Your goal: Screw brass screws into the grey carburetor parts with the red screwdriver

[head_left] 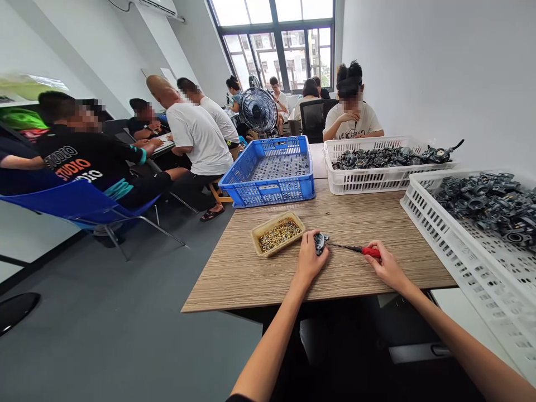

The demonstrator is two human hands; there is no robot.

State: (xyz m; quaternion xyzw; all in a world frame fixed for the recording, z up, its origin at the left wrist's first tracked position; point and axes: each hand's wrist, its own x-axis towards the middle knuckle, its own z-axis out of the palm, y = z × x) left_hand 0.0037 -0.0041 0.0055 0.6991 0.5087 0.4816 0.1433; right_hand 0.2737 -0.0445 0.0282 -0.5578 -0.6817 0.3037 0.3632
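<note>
Your red-handled screwdriver [371,252] lies almost level across the lower middle of the frame, its long axis running left to right. The thin steel shaft [345,246] points left, and its tip reaches the right side of the small dark metal part [320,243].

Your right hand [387,267] is at the handle's right end, with the fingers closed narrowly on the red grip. Your left hand [310,259] sits just left of the shaft, its fingers curled over the dark metal part and pressing it close to the wood-grain table [318,290]. Both forearms rise from the bottom edge, the left from lower centre and the right from the lower right corner.

Just left of your left hand, a tan tray [268,226] holds brass screws [280,235]. Up the table is a blue plastic crate [268,192], and 2 white plastic crates [456,262] at the right hold dark parts [486,206]. A person [352,120] sits across the table at upper right, and others work at upper left.
</note>
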